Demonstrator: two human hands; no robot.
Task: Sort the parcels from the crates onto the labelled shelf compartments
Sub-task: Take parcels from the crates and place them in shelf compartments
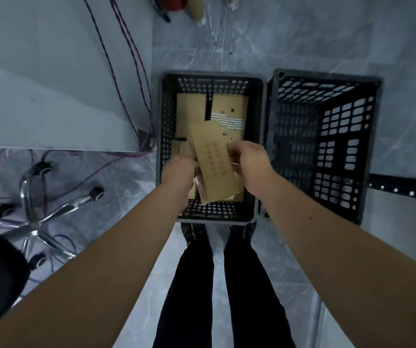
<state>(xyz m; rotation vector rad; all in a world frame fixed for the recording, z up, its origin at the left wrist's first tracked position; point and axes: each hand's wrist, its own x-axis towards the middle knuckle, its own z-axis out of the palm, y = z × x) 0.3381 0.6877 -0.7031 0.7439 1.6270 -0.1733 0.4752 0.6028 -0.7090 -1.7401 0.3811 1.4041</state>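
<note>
Parcel (214, 167) with red print hangs between our grips over the near end of the crate (168, 116): left grip (179, 170) curled round one edge, right grip (250, 159) pinching the other. More parcels (229, 106) lie below and beyond them, still to sort. Right of the grips, the second crate (340, 136) looks empty; no shelf shows.

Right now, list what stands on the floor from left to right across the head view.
Chrome five-legged chair base → black lattice plastic crate holding brown cardboard parcels → second black lattice plastic crate.
</note>
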